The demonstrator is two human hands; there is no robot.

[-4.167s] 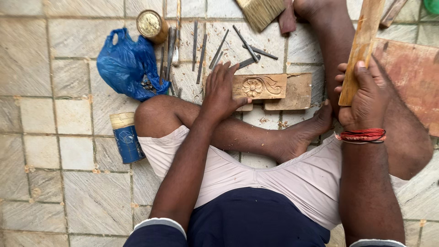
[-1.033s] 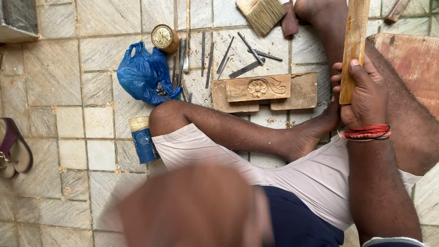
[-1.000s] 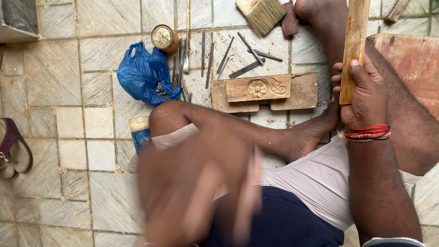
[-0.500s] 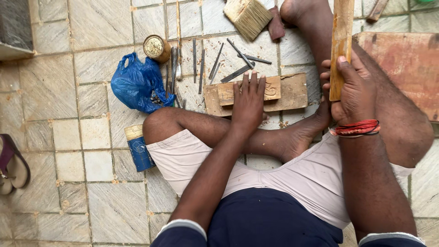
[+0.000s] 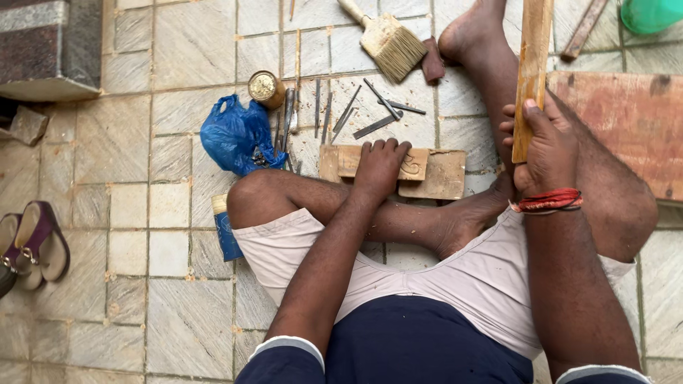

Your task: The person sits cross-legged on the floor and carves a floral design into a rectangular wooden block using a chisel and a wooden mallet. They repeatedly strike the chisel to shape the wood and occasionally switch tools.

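Observation:
I sit cross-legged on a tiled floor. My left hand (image 5: 379,165) lies palm-down on a small carved wooden block (image 5: 415,163), covering most of the carving. That block rests on a larger flat wooden board (image 5: 442,176) in front of my shins. My right hand (image 5: 544,148), with red threads on the wrist, grips a long wooden stick (image 5: 533,67) held upright beside my right knee. Several metal chisels (image 5: 370,112) lie fanned on the floor just beyond the board.
A blue plastic bag (image 5: 233,135) and a round tin (image 5: 265,87) sit at the left of the chisels. A wide brush (image 5: 388,43) lies further out. A blue can (image 5: 226,233) stands by my left thigh. A reddish plank (image 5: 626,128) is at right, sandals (image 5: 34,245) at far left.
My left hand rose blurred close to the camera, then came back down onto the carved block. The view has drifted slightly; my right hand keeps the stick upright.

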